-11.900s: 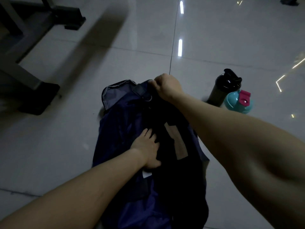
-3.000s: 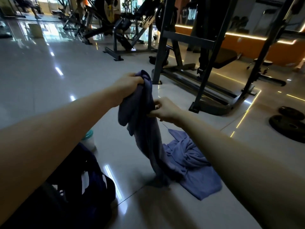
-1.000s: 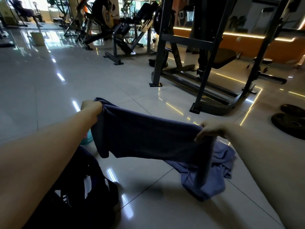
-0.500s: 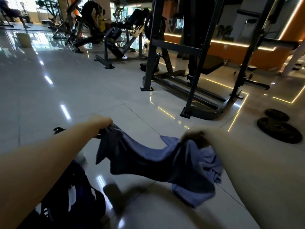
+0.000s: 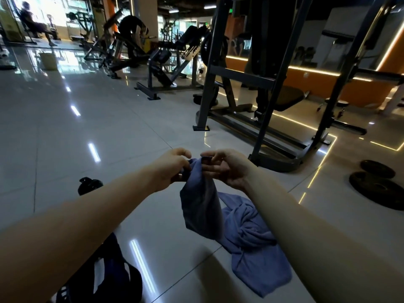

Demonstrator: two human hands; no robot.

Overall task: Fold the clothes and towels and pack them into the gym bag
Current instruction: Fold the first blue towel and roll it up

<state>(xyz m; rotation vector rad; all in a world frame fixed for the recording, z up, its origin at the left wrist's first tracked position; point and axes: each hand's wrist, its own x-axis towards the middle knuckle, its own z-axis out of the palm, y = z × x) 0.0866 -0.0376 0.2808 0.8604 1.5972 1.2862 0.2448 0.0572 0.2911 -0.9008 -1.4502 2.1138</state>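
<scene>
A small purple-blue towel (image 5: 200, 202) hangs doubled over in the air in front of me. My left hand (image 5: 172, 166) and my right hand (image 5: 227, 167) pinch its top edges together, nearly touching each other. A second, larger blue towel (image 5: 255, 243) lies crumpled on the tiled floor just below and to the right. The dark gym bag (image 5: 109, 278) sits on the floor at the lower left, partly hidden under my left forearm.
A black shaker bottle (image 5: 89, 184) stands on the floor left of my hands. A steel rack frame (image 5: 262, 119) rises just beyond them. Black weight plates (image 5: 378, 186) lie at the right. Other gym machines and a seated person fill the far background.
My hands have come together from a wide spread, so the towel now hangs folded in half instead of stretched flat. The view has tilted up slightly.
</scene>
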